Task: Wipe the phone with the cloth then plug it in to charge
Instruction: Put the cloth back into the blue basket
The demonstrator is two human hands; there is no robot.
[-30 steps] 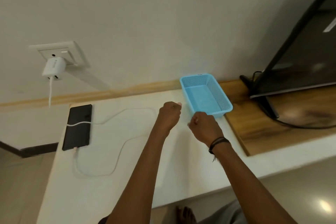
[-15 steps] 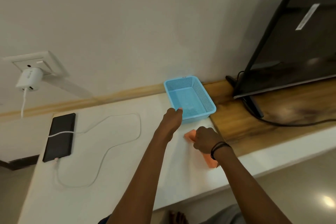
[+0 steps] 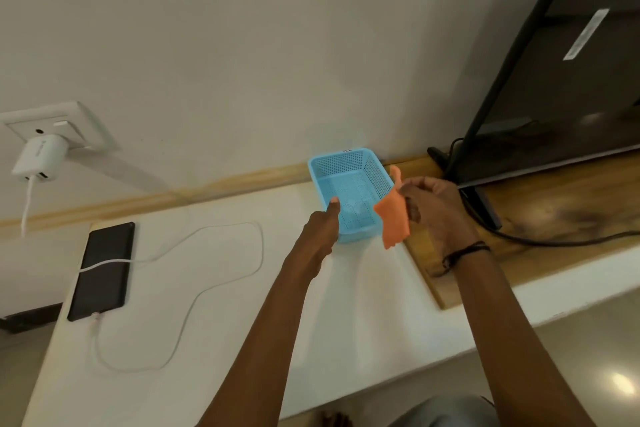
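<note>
Phone (image 3: 101, 270) lies flat at the left of the worktop (image 3: 221, 322), well apart from both hands. A white cable (image 3: 194, 295) runs from its near end towards the charger (image 3: 40, 158) in the wall socket, so it appears plugged in; whether wiping is done cannot be told. Right hand (image 3: 436, 215) pinches the orange cloth (image 3: 393, 218) in closed fingers, lifted beside the basket (image 3: 349, 163). Left hand (image 3: 320, 229) grips the basket's near rim, thumb over the edge. Basket appears empty.
</note>
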